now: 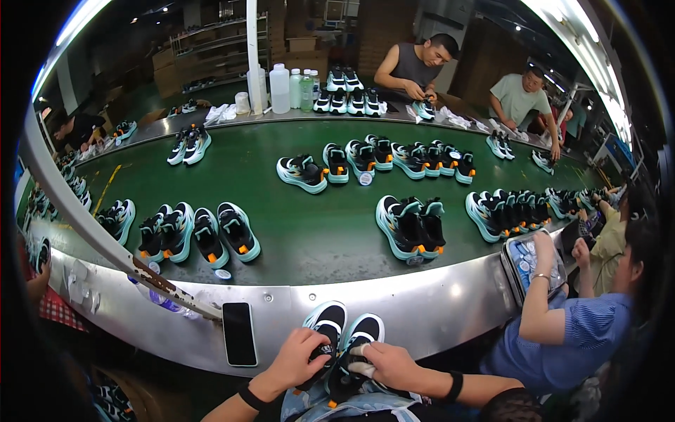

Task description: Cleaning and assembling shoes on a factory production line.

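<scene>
A pair of black sneakers with white and mint soles rests at the metal edge in front of me, toes pointing away. My left hand [304, 357] is curled over the laces and tongue of the left sneaker [328, 318], gripping there. Over the opening of the right sneaker [366, 329], my right hand [391, 367] grips with its thumb and fingers; white covers sit on some fingertips. The fingers hide most of both tongues. Orange heel tabs show near my lap. Both wrists wear black bands.
A phone [240, 334] lies on the metal ledge [365, 283], beside a slanted white post [91, 211]. Beyond runs a green conveyor belt [316, 225] with several sneakers. To the right, a co-worker in blue [583, 330] reaches over a tray [517, 271]. Bottles [280, 90] and other workers line the far side.
</scene>
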`<state>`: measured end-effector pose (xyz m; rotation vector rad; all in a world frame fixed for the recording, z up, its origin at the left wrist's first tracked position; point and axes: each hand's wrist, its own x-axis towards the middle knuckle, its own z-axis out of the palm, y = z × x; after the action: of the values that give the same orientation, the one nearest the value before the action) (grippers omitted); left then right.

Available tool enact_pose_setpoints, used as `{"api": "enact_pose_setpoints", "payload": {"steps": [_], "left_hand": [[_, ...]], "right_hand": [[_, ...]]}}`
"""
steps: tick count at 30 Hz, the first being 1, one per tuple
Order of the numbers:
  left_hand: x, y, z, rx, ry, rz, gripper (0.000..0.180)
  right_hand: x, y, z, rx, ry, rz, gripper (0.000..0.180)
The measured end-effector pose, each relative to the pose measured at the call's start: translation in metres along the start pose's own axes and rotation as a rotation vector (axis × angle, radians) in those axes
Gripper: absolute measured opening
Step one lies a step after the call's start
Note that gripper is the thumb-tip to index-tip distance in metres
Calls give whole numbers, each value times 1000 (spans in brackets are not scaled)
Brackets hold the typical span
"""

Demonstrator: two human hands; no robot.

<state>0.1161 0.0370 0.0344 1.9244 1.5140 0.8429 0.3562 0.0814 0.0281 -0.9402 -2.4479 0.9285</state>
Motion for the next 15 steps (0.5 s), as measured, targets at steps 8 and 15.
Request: {"api": "enact_pose_setpoints", "payload": {"steps": [8, 15], "left_hand": [[8, -5, 8, -78, -85, -72, 25], [18, 14, 4, -213, -11, -106, 26]], "right_hand": [[-10, 7, -1, -5, -93, 30, 36], [-9, 15, -16, 54, -58, -93, 33]]}}
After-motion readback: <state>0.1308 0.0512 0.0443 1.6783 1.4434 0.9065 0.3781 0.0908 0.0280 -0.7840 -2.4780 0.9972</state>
